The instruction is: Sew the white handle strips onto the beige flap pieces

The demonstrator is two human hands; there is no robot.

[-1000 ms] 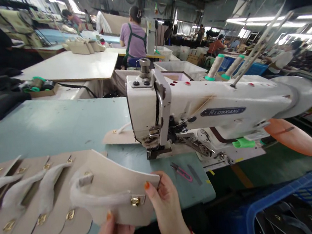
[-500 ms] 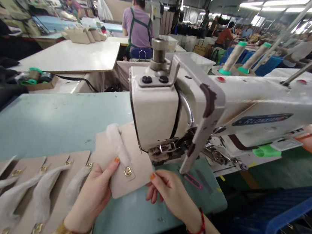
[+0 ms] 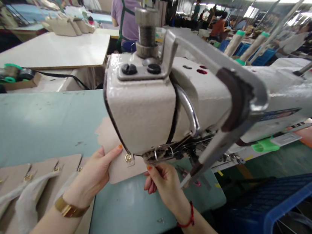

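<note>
Farther behind the sewing machine head than half a second ago, the beige panel now shows only its left part and near edge, its wrapped strap lost from sight, while the machine looms larger in view. It lies on the pale green table, its gold buckle just beside the machine's lower edge. The left hand has the panel by its left side — thumb laid flat on top, the other fingers closed in beneath. At the near right corner is the right hand, thumb and forefinger drawn close together and the remaining fingers curled loosely; whether they actually pinch the corner I cannot tell. Snips with a pink handle (partly covered by the machine's metal bar) lie just beyond that hand. Left of the work, more beige panels overlap in a row, and at the lower right stands a blue basket with dark pieces inside.
</note>
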